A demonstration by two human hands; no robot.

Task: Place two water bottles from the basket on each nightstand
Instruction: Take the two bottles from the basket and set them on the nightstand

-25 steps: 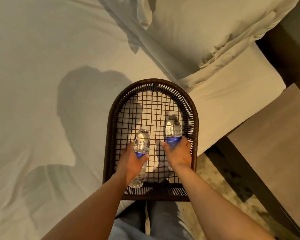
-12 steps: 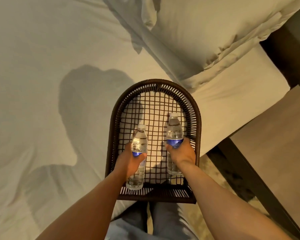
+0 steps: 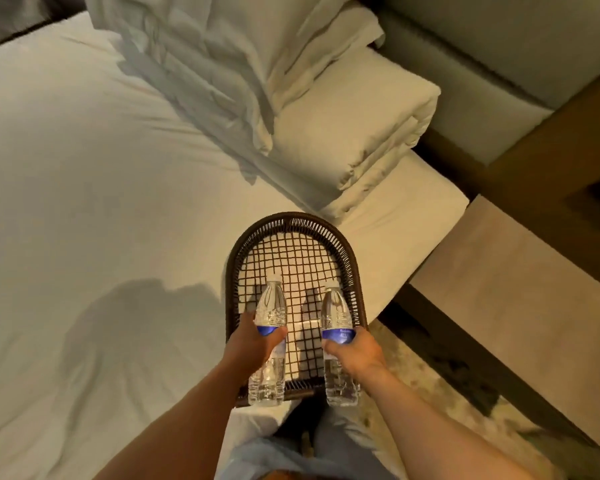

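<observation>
A dark woven basket [image 3: 347, 251] with an open grid bottom lies on the white bed, near its right edge. My left hand [image 3: 254, 344] grips a clear water bottle with a blue label [image 3: 271, 308] around its middle. My right hand [image 3: 355, 351] holds a second such bottle [image 3: 336, 311] the same way. Both bottles are lifted above the near end of the basket, caps pointing away from me. A pale-topped nightstand [image 3: 520, 306] stands to the right of the bed.
White pillows [image 3: 343, 133] are stacked at the head of the bed [image 3: 101, 168]. A padded headboard [image 3: 499, 46] and dark wood frame lie beyond the nightstand. A narrow strip of patterned floor [image 3: 413, 382] separates bed and nightstand. My legs are below the basket.
Both hands have raised the bottles and drawn them toward me, over the basket's near rim. The view has tilted up, showing more pillows, headboard and nightstand.
</observation>
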